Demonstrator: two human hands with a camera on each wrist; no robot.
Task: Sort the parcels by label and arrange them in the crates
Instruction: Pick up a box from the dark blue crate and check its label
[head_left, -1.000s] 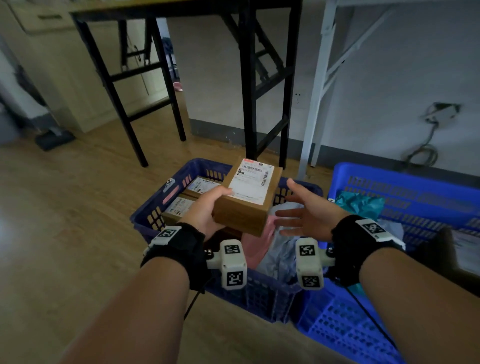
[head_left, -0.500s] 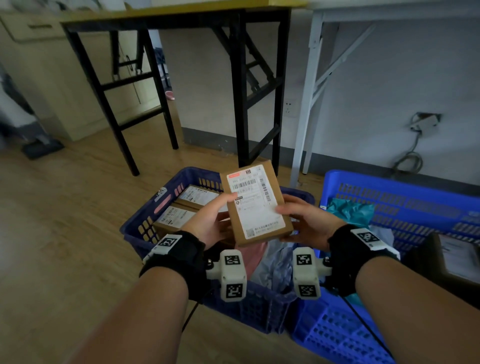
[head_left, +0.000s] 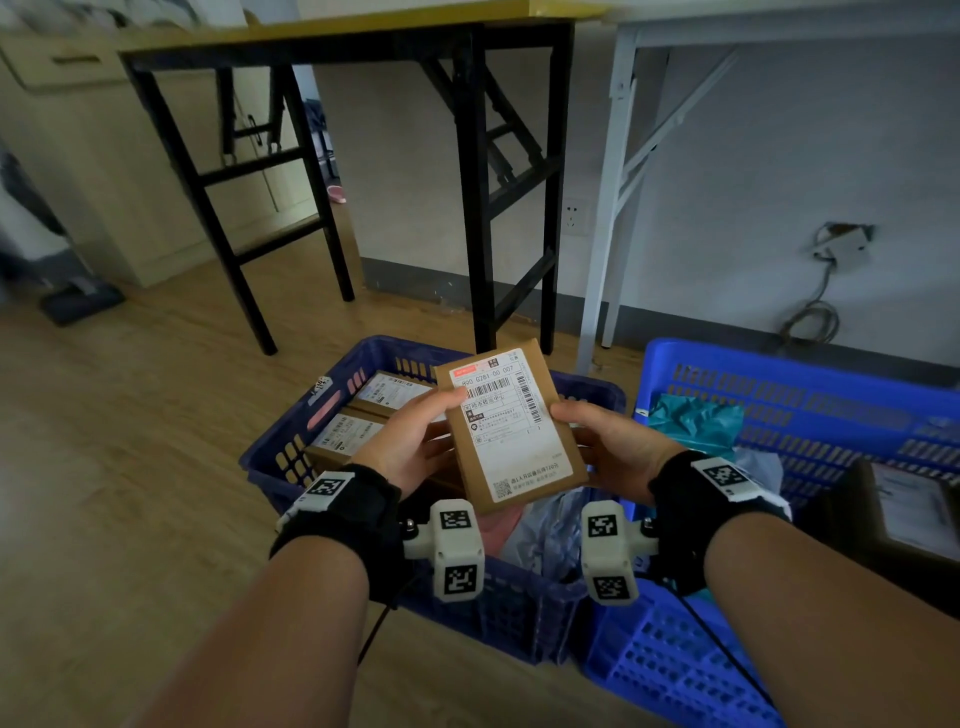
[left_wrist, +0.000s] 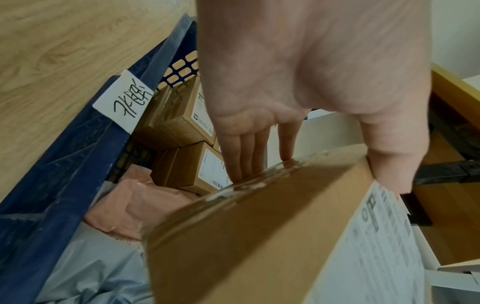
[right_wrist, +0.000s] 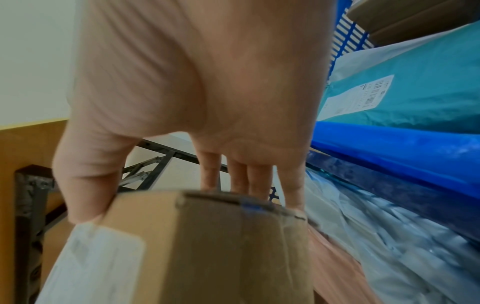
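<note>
Both forearms reach forward side by side, wrists level, palms turned inward toward each other. Between them the cardboard parcel (head_left: 511, 423) is held up above the dark blue crate (head_left: 322, 410), its white label tilted up toward the head camera. The left hand (head_left: 410, 441) sits at 9 o'clock of the parcel, thumb laid on the label face, fingers (left_wrist: 246, 152) straight and close together under the back; the thumb and fingers clamp the box's left edge. The right hand (head_left: 605, 441) mirrors it at 3 o'clock, thumb on the front edge, fingers (right_wrist: 255, 181) together behind, pinching the right edge. Inside the dark blue crate lie two labelled boxes (head_left: 374, 410) at 10 o'clock of the parcel, with pink and grey mailer bags (left_wrist: 145, 207) below. A bright blue crate (head_left: 789, 395) stands at 3 o'clock, holding a teal bag (head_left: 696, 421).
</note>
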